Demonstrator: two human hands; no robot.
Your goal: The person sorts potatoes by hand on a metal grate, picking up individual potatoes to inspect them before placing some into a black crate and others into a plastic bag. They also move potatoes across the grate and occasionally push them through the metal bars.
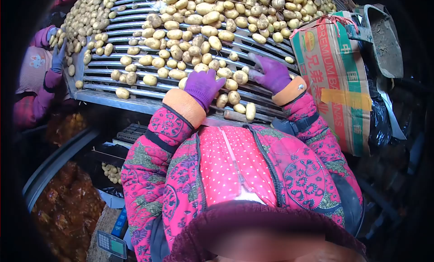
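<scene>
My left hand (202, 86), in a purple knitted glove, rests over the near potatoes with its thumb apart and its fingers bent down, nothing visible in its grip. To its right, my right hand (272, 74) has a purple glove with greyish, dirty fingertips. Its fingers are spread, close to a potato (240, 77) on the bars. Both hands are above a rack of parallel metal bars (108, 74). Loose potatoes (176, 34) lie scattered across it, heaped thickest at the far side. Below my hands, a potato (250, 111) sits by a short wooden-looking handle (234, 116).
A banana carton (332, 81) stands at the right, with a dirty metal scoop (384, 40) on top. At the left, another person's gloved hand (58, 58) is beside the rack. Below left are a box of small potatoes (112, 173) and a digital scale (111, 245).
</scene>
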